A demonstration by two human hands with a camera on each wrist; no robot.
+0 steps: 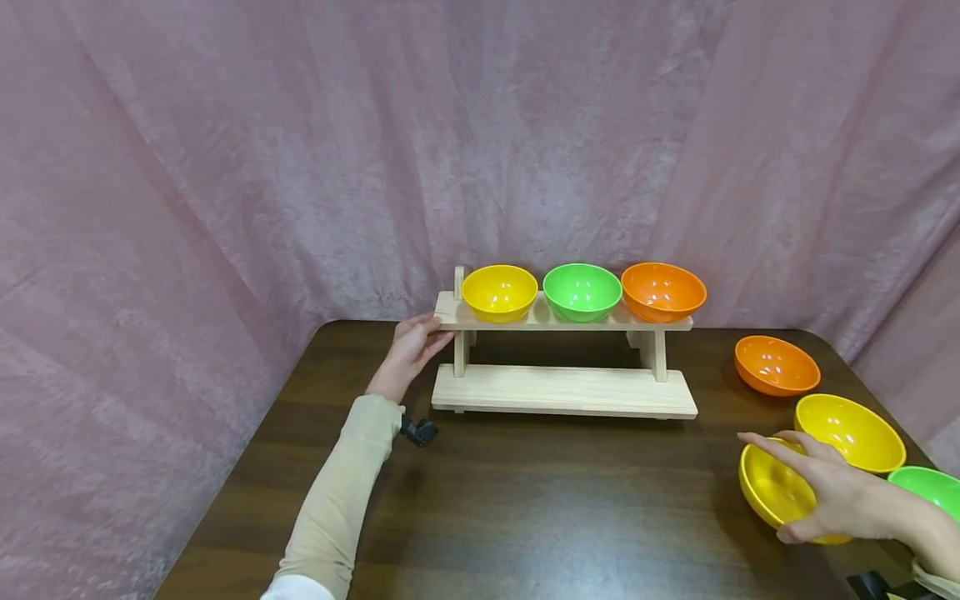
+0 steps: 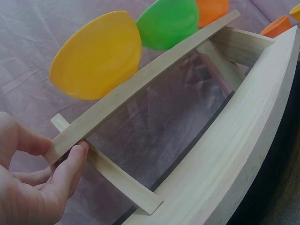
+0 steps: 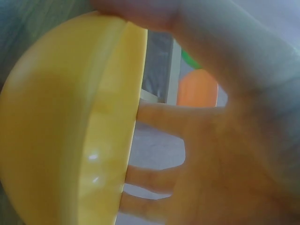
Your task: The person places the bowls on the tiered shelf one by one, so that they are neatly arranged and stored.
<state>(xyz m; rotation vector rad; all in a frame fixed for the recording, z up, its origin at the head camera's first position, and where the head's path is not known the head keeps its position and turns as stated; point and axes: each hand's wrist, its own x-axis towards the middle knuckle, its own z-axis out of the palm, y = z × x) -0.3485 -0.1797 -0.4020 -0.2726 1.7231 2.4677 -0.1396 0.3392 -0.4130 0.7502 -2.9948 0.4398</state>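
At the left end of the two-tier wooden rack (image 1: 562, 392), my left hand (image 1: 411, 354) pinches the upper board between thumb and fingers, as the left wrist view shows up close. Along that board sit a yellow bowl (image 1: 500, 296), a green bowl (image 1: 582, 293) and an orange bowl (image 1: 663, 293). My right hand (image 1: 843, 492) spans another yellow bowl (image 1: 772, 483) at the right of the table, thumb on the near rim and fingers at the opposite rim. In the right wrist view this yellow bowl (image 3: 51, 112) fills the left side. The hand covers part of its opening in the head view.
Beyond my right hand stand an orange bowl (image 1: 777, 367), a larger yellow bowl (image 1: 851, 433) and a green bowl (image 1: 930, 490), near the right table edge. Behind the dark wooden table (image 1: 540, 508) hangs a pink curtain (image 1: 375, 167), close to the rack's back.
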